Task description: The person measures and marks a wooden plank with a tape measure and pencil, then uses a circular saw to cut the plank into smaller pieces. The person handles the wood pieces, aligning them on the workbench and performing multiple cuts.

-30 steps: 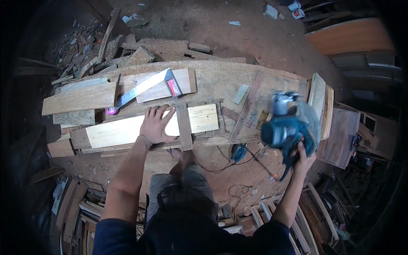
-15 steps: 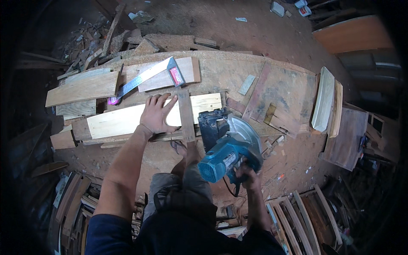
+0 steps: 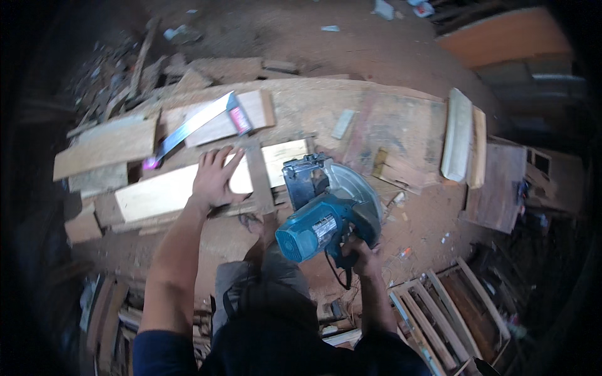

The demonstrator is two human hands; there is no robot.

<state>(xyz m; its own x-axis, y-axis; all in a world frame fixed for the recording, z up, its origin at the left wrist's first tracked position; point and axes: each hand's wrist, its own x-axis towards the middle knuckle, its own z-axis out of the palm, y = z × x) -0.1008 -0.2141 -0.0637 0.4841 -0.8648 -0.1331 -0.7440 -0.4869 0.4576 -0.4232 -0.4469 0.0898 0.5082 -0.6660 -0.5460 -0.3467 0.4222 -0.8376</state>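
My left hand (image 3: 213, 180) is spread on a long pale board (image 3: 155, 195), beside a short dark wooden strip (image 3: 259, 175) that lies crosswise over it. My right hand (image 3: 362, 255) grips the handle of a teal circular saw (image 3: 313, 229), held tilted at the right end of the pale board; whether it touches the wood I cannot tell. Beyond the board, a metal square (image 3: 195, 123) with a red stock lies on a short plank, near a pink object that looks like a tape measure (image 3: 150, 163).
The plywood bench (image 3: 401, 131) carries loose planks (image 3: 103, 147) at left and upright-edged offcuts (image 3: 456, 135) at right. Scrap wood (image 3: 216, 69) lies behind it. Slatted timber pieces (image 3: 439, 313) and a cord are low around my legs. An orange panel (image 3: 501, 39) stands at back right.
My right hand has brought the saw leftward from the bench's right end to the pale board's end. My left hand stays on the board. The view has shifted slightly.
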